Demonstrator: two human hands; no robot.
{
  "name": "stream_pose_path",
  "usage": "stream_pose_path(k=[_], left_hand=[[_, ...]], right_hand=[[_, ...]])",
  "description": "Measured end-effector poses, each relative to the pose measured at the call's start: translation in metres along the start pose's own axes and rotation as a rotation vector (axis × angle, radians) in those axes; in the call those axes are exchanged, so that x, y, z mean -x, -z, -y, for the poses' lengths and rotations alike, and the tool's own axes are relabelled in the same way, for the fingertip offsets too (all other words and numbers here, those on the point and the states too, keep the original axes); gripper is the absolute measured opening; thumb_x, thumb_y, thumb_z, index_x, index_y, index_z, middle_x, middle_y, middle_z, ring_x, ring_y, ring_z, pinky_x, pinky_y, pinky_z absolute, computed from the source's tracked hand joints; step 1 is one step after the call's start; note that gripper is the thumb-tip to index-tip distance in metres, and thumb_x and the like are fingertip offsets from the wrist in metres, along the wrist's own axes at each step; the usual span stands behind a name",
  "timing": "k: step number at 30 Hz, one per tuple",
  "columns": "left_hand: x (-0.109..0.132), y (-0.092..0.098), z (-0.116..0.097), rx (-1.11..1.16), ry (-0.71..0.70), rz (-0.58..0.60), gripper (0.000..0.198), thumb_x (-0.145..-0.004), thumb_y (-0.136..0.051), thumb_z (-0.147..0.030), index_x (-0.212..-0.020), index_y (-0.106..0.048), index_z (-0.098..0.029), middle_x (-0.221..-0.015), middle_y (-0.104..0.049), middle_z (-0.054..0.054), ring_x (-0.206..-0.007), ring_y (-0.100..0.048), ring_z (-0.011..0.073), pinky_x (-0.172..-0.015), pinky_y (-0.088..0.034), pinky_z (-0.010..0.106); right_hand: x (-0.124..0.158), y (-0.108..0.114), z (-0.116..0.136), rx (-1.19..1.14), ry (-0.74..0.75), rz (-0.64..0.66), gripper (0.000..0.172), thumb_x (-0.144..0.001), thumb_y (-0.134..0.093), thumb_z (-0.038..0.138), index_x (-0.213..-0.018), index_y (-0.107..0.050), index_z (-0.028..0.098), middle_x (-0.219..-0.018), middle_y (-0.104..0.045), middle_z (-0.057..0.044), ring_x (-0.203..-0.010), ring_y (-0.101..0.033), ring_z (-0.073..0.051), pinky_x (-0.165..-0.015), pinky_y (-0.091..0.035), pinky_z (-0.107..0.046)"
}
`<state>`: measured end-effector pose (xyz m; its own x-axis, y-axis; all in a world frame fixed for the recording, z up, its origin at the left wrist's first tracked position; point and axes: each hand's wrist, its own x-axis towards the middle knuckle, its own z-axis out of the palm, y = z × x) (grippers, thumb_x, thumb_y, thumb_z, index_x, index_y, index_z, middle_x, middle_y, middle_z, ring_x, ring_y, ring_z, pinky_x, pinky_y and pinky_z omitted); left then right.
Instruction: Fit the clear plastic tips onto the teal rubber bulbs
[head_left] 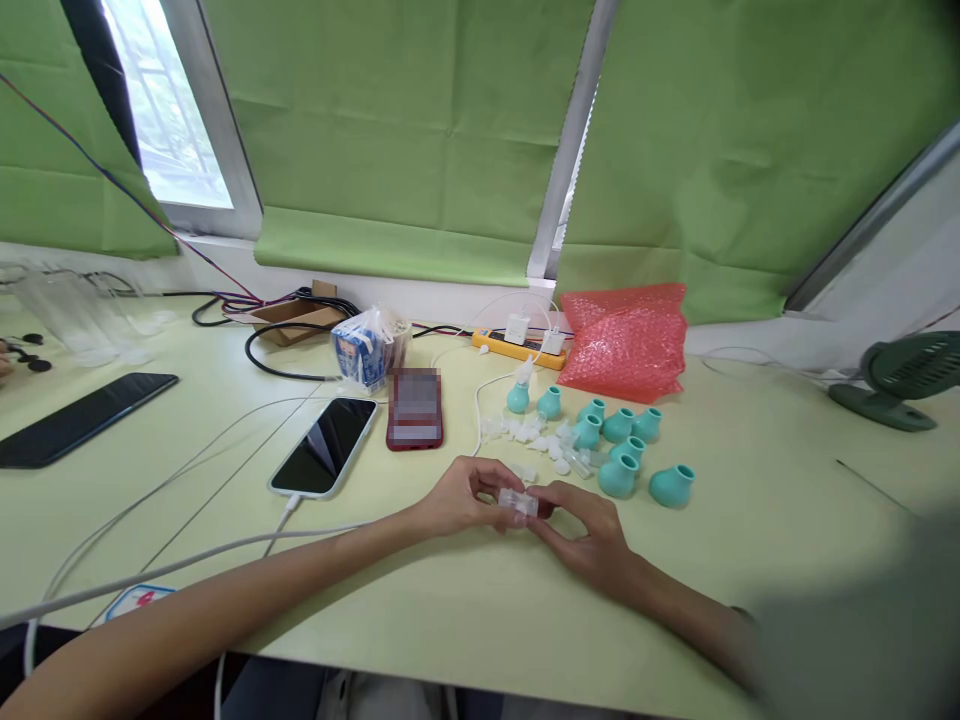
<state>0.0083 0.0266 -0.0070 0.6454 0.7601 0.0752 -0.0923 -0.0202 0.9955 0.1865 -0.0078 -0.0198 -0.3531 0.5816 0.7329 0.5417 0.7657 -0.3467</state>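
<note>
My left hand [461, 497] and my right hand [585, 530] meet low over the pale green table [750, 500]. Both pinch a small clear plastic piece [519, 503] between their fingertips. Just beyond the hands lies a scatter of several small clear plastic parts [532, 435]. To their right stand several teal rubber bulbs [622, 445], some upright, some on their sides. One teal bulb at the back [519, 395] carries a clear tip.
A white phone on a cable [324, 446] and a red phone [414, 408] lie left of the hands. A black phone [79, 417] lies far left. Red bubble wrap [626, 340], a yellow power strip [517, 345], a snack bag [367, 345] and a green fan [896, 380] line the back.
</note>
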Motion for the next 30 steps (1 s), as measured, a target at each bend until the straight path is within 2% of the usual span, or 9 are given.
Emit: stream_pose_path(k=[5, 9, 13, 18, 21, 25, 28, 30], left_hand=[[-0.003, 0.003, 0.007, 0.041, -0.026, 0.019, 0.031, -0.055, -0.071, -0.022, -0.079, -0.055, -0.01, -0.07, -0.061, 0.004, -0.059, -0.056, 0.0113, -0.052, -0.048, 0.023], [0.0, 0.002, 0.012, -0.073, -0.055, -0.019, 0.032, -0.057, -0.069, -0.024, -0.081, -0.055, -0.009, -0.067, -0.061, 0.003, -0.055, -0.055, 0.0104, -0.051, -0.046, 0.023], [0.0, 0.0, 0.01, -0.094, -0.032, -0.012, 0.034, -0.051, -0.073, -0.021, -0.079, -0.056, -0.01, -0.067, -0.06, 0.002, -0.059, -0.056, 0.0101, -0.056, -0.045, 0.021], [-0.005, -0.001, 0.002, -0.101, 0.0, 0.021, 0.026, -0.057, -0.069, -0.025, -0.073, -0.054, -0.01, -0.063, -0.06, 0.003, -0.051, -0.055, 0.0097, -0.049, -0.046, 0.023], [-0.014, -0.005, 0.001, -0.112, -0.017, -0.039, 0.024, -0.056, -0.068, -0.02, -0.067, -0.049, -0.011, -0.064, -0.059, 0.002, -0.05, -0.054, 0.0088, -0.047, -0.046, 0.022], [-0.024, -0.016, 0.006, -0.141, -0.104, -0.188, 0.021, -0.061, -0.063, -0.02, -0.067, -0.044, -0.013, -0.062, -0.055, 0.0, -0.047, -0.051, 0.0069, -0.046, -0.044, 0.02], [-0.026, -0.022, 0.012, -0.182, -0.187, -0.282, 0.019, -0.067, -0.058, -0.025, -0.071, -0.044, -0.014, -0.058, -0.052, -0.003, -0.044, -0.047, 0.0056, -0.044, -0.04, 0.018], [-0.025, -0.024, 0.016, -0.218, -0.22, -0.302, 0.019, -0.07, -0.056, -0.03, -0.069, -0.044, -0.015, -0.053, -0.05, -0.004, -0.041, -0.044, 0.0052, -0.041, -0.037, 0.017]], right_hand=[[-0.001, -0.003, -0.005, -0.009, -0.009, 0.03, 0.018, -0.072, -0.055, 0.02, -0.09, -0.055, 0.02, -0.062, -0.057, 0.0, -0.054, -0.054, -0.012, -0.052, -0.045, -0.024], [-0.002, -0.004, -0.006, 0.005, -0.036, 0.085, 0.016, -0.07, -0.056, 0.022, -0.086, -0.057, 0.018, -0.063, -0.058, -0.001, -0.054, -0.053, -0.012, -0.052, -0.044, -0.025], [-0.002, -0.002, -0.003, 0.012, -0.021, 0.1, 0.013, -0.071, -0.055, 0.025, -0.081, -0.058, 0.017, -0.063, -0.059, -0.002, -0.055, -0.053, -0.012, -0.053, -0.044, -0.025], [-0.003, -0.001, -0.006, 0.034, -0.005, 0.12, 0.012, -0.071, -0.055, 0.024, -0.079, -0.058, 0.017, -0.06, -0.057, -0.001, -0.051, -0.051, -0.01, -0.051, -0.043, -0.023], [-0.006, -0.003, -0.014, 0.078, -0.002, 0.084, 0.012, -0.069, -0.054, 0.022, -0.08, -0.057, 0.017, -0.061, -0.057, -0.001, -0.053, -0.051, -0.01, -0.052, -0.043, -0.024], [-0.013, -0.004, -0.024, 0.11, -0.012, 0.059, 0.014, -0.069, -0.054, 0.022, -0.081, -0.055, 0.016, -0.063, -0.056, -0.001, -0.054, -0.05, -0.011, -0.053, -0.042, -0.023], [-0.017, -0.003, -0.026, 0.12, -0.013, 0.085, 0.01, -0.07, -0.053, 0.024, -0.076, -0.054, 0.016, -0.061, -0.054, 0.0, -0.052, -0.048, -0.01, -0.051, -0.04, -0.022], [-0.018, -0.002, -0.024, 0.138, -0.006, 0.133, 0.009, -0.07, -0.053, 0.025, -0.066, -0.052, 0.017, -0.056, -0.051, 0.001, -0.05, -0.046, -0.009, -0.049, -0.036, -0.021]])
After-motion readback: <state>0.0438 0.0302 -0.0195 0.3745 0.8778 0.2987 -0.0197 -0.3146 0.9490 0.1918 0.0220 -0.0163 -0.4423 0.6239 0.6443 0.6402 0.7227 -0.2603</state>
